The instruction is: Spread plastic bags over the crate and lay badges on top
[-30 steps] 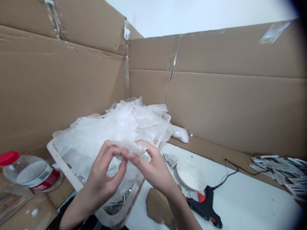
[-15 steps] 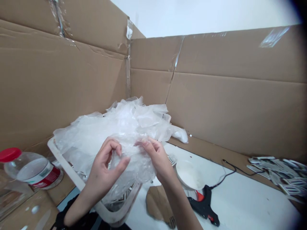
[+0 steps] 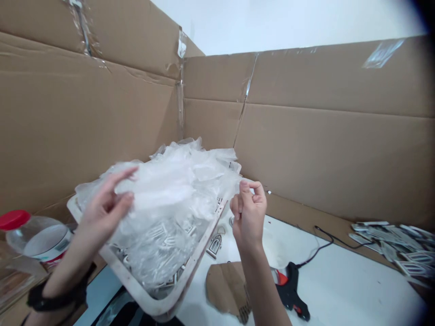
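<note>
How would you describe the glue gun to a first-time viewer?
Look at the white tabletop below the cardboard wall. Just right of the right forearm lies the glue gun, black with red parts, set apart by its trailing black cord.

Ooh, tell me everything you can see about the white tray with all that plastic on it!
The white tray looks like hard plastic, with rounded near corners, a thick rim and marks that look like dirt or wear. It sits upright and at an angle beside the bare part of the white table. Crumpled clear plastic heaps up in it, spilling past the rim and hiding most of the far end. Small patterned pieces show near the front. The left arm hides part of its left rim.
</note>
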### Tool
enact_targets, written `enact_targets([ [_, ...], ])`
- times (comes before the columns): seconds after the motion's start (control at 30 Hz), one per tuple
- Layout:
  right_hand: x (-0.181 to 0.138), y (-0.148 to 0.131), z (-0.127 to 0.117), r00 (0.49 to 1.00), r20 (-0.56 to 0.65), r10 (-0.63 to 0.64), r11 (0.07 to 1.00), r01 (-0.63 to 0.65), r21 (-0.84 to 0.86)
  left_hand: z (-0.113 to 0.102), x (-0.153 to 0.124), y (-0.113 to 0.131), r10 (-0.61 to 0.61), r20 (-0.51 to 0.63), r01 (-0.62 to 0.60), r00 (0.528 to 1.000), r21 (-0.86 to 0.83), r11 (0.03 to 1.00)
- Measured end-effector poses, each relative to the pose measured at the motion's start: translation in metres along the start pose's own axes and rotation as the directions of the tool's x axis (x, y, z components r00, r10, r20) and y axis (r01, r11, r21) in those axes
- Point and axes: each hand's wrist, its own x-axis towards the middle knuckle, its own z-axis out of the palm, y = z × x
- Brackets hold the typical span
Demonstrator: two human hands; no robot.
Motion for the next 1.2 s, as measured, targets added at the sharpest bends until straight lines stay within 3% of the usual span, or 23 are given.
enact_targets([
  [0.1,0.009,0.003,-0.006,0.999,0.04,-0.02,0.998,0.022,-0.06,-0.024,0.044,-0.018,-0.034,-0.111,0.045,0.993,0.095,0.995],
  [0.2,0.012,0.011,-0.007,0.978,0.21,-0.006,0.944,0.075,-0.322,-0.036,0.077,-0.035,-0.016,-0.032,0.025,0.999,0.298,0.954],
  [0.27,0.011,0.018,-0.007,0.916,0.4,0.02,0.8,0.225,-0.556,-0.033,0.083,-0.037,0.045,-0.058,-0.01,0.997,0.503,0.864],
  [0.37,0.006,0.028,-0.007,0.772,0.61,0.177,0.498,0.464,-0.733,-0.004,0.066,-0.025,0.215,-0.121,-0.068,0.969,0.705,0.706],
  [0.43,0.004,0.034,-0.006,0.713,0.636,0.295,0.389,0.519,-0.762,0.025,0.048,-0.018,0.219,0.137,-0.249,0.966,0.721,0.646],
  [0.53,0.002,0.038,-0.007,0.691,0.637,0.341,0.354,0.534,-0.768,0.058,0.03,-0.02,0.21,0.447,-0.466,0.87,0.601,0.65],
  [0.6,0.003,0.039,-0.008,0.685,0.641,0.346,0.354,0.537,-0.766,0.062,0.028,-0.025,0.218,0.497,-0.501,0.84,0.555,0.663],
  [0.7,0.005,0.039,-0.009,0.675,0.631,0.381,0.375,0.511,-0.773,0.04,0.033,-0.024,0.219,0.391,-0.418,0.894,0.55,0.723],
  [0.77,0.005,0.038,-0.006,0.709,0.606,0.36,0.439,0.444,-0.781,0.022,0.033,-0.015,0.221,0.309,-0.359,0.925,0.525,0.771],
  [0.9,-0.006,0.037,0.009,0.827,0.512,0.233,0.741,0.19,-0.644,0.014,0.019,0.006,0.282,0.223,-0.358,0.933,0.486,0.797],
  [0.97,-0.014,0.038,0.018,0.824,0.495,0.276,0.862,0.016,-0.507,0.023,0.009,0.01,0.323,0.257,-0.409,0.911,0.456,0.79],
  [1.07,-0.021,0.043,0.026,0.792,0.483,0.374,0.908,-0.206,-0.365,0.034,0.002,0.007,0.291,0.209,-0.35,0.933,0.359,0.865],
  [1.13,-0.02,0.046,0.026,0.799,0.481,0.361,0.921,-0.222,-0.321,0.035,0.004,0.002,0.215,0.066,-0.225,0.974,0.256,0.94],
  [1.2,-0.017,0.049,0.023,0.81,0.505,0.298,0.932,-0.131,-0.339,0.032,0.008,-0.004,0.135,-0.045,-0.126,0.99,0.159,0.979],
])
